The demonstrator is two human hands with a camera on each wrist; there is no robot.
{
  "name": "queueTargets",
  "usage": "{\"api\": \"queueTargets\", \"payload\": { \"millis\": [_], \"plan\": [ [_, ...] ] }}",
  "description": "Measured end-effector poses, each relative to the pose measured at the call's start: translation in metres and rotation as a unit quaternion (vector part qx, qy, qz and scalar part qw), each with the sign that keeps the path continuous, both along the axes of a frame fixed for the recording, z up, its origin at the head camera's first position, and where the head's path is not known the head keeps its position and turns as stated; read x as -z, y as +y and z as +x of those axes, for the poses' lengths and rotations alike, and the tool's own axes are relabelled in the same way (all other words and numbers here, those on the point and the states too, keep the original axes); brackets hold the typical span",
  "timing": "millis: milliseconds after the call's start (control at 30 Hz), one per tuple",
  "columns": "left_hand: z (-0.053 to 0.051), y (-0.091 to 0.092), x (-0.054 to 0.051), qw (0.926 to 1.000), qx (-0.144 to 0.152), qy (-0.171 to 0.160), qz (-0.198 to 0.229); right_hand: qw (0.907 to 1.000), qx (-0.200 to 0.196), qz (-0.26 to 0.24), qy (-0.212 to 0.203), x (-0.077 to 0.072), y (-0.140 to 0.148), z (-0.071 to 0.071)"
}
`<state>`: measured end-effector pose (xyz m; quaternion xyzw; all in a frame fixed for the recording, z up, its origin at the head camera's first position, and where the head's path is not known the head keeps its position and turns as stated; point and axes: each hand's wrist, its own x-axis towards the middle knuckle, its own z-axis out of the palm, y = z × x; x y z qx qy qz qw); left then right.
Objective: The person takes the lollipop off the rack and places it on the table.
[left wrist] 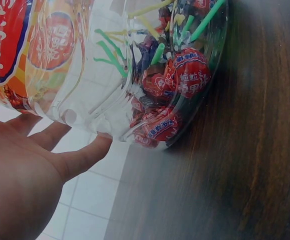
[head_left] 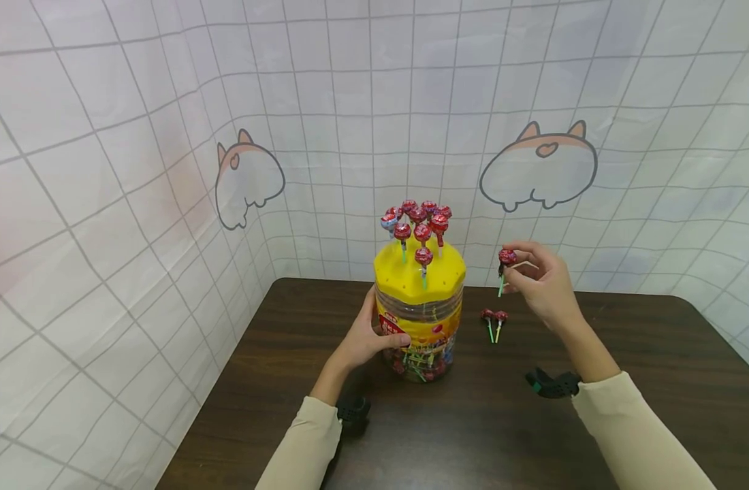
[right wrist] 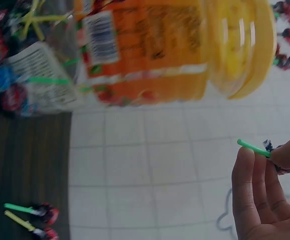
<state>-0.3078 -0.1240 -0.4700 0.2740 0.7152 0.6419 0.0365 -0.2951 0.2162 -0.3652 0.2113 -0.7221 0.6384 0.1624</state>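
Note:
A clear plastic candy jar (head_left: 420, 327) with a yellow lid (head_left: 405, 275) stands upright on the table, several red-wrapped lollipops (head_left: 422, 234) sticking up from the lid. My left hand (head_left: 365, 337) holds the jar's left side, its thumb across the front label; in the left wrist view the fingers (left wrist: 85, 155) touch the clear wall. To the right of the jar, my right hand (head_left: 543, 282) pinches a lollipop (head_left: 506, 257) above the table, its green stick (right wrist: 252, 148) pointing down in the head view. The right wrist view hides most of this lollipop's head behind the thumb.
Two more lollipops (head_left: 493, 316) lie on the dark wooden table (head_left: 460, 429), right of the jar. Loose lollipops (left wrist: 190, 72) fill the jar's bottom. A white gridded cloth (head_left: 362, 122) with cartoon animal drawings hangs behind and to the left.

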Motion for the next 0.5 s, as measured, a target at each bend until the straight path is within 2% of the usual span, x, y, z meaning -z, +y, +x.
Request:
{"api": "queueTargets", "payload": {
  "millis": [300,500],
  "plan": [
    [0.0,0.0,0.0,1.0,-0.007,0.001,-0.005,0.9971,0.027,0.021,-0.068,0.044,0.022,-0.016],
    [0.0,0.0,0.001,1.0,-0.001,0.007,-0.002,0.9904,0.04,0.047,-0.123,0.072,0.037,-0.022]
  ]
}}
